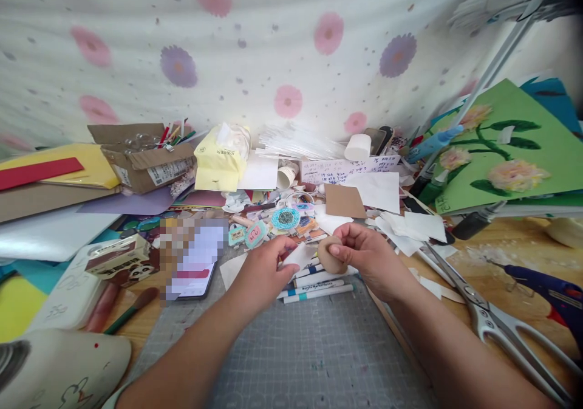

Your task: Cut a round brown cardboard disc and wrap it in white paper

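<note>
In my right hand (367,254), thumb and fingers pinch a round tan cardboard piece (331,257) above several acrylic markers. To its left is my left hand (268,266), with thumb and fingertips apart beside a white paper piece (304,254); I see no clear grip on it. Below both hands, white-barrelled acrylic markers (319,290) lie side by side on the grey cutting mat (291,348). Just beyond are small decorated cutouts, among them a blue round one (285,218) and a teal one with a pink middle (255,234).
A phone (198,260) lies on the left, near a panda-printed box (121,257) and a brush (134,309). Large scissors (483,312) and a blue glue gun (542,284) lie on the right. Behind are a square brown card (345,201), a cardboard box (148,163) and a flower picture (505,154).
</note>
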{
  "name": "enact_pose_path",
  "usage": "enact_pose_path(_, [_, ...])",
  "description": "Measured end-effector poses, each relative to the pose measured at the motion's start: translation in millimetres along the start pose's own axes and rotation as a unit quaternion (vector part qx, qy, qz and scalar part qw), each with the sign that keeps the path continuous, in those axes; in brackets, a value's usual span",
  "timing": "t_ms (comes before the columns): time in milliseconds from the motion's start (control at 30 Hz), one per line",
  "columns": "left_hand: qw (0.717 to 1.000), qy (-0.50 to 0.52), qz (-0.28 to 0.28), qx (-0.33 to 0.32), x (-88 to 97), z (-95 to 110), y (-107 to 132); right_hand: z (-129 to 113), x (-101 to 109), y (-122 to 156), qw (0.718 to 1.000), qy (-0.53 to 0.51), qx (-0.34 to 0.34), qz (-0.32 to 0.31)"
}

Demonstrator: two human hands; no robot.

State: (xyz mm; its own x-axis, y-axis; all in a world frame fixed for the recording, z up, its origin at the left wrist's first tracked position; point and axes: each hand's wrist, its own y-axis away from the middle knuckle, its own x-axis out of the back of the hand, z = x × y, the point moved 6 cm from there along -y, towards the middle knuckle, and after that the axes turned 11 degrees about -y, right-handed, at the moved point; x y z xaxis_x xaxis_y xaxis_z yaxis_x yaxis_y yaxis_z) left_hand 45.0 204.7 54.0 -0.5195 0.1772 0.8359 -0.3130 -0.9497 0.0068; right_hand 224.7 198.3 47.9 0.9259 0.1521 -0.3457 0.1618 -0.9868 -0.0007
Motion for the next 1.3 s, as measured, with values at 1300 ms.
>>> enact_pose_path(1300, [0.859,0.502,-0.085,0.057,-22.7,13.8,17.0,-2.0,-20.6,11.3,0.997,-0.038,-0.031,-0.063])
